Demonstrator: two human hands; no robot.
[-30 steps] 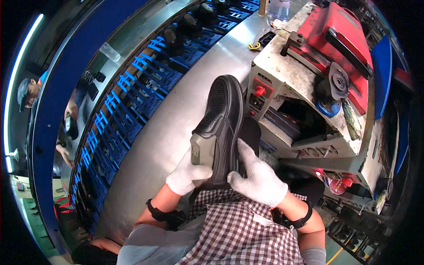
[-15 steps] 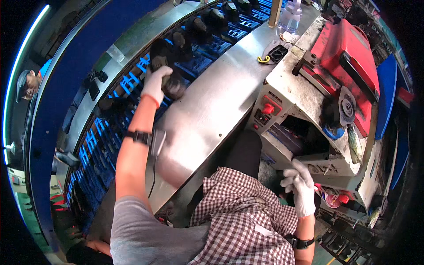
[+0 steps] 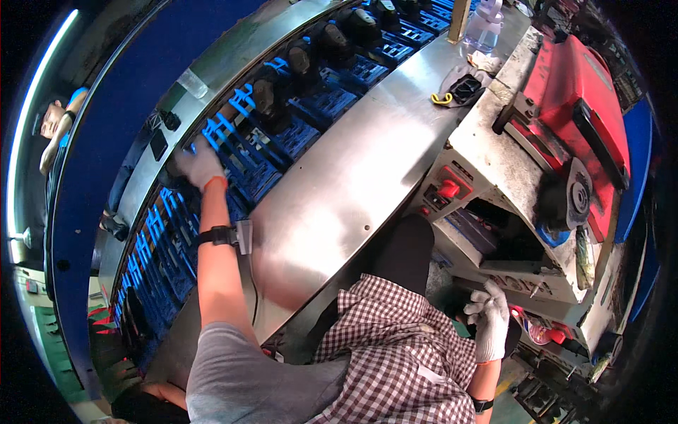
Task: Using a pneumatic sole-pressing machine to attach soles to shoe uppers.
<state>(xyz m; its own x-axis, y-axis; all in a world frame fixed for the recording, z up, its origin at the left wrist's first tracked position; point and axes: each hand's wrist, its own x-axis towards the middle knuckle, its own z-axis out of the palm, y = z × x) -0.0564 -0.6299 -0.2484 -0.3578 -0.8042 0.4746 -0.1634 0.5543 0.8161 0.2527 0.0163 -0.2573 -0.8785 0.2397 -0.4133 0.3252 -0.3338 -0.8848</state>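
My left hand (image 3: 200,164), in a white knitted glove, reaches over a conveyor of blue slatted racks (image 3: 258,152). Its fingers are smeared by motion and lie against a dark shoe-like piece (image 3: 175,177), mostly hidden below the hand. Whether they grip it does not show. Farther along the racks sits another dark shoe-like piece (image 3: 267,99), apart from the hand. My right hand (image 3: 489,321), gloved as well, hovers beside my checked apron (image 3: 402,339) with loosely curled, separated fingers and nothing in them.
A steel ledge (image 3: 332,191) runs between me and the conveyor. On my right stands a machine with a red cover (image 3: 575,106) and a red switch (image 3: 448,189). A bottle (image 3: 484,27) and a dark piece with a yellow loop (image 3: 462,92) lie at the ledge's far end. Another person (image 3: 56,127) is beyond the conveyor.
My left hand has left the dark shoe-like pieces by the ledge and moved left to another one. My right hand stays raised by the apron. The view has shifted slightly.
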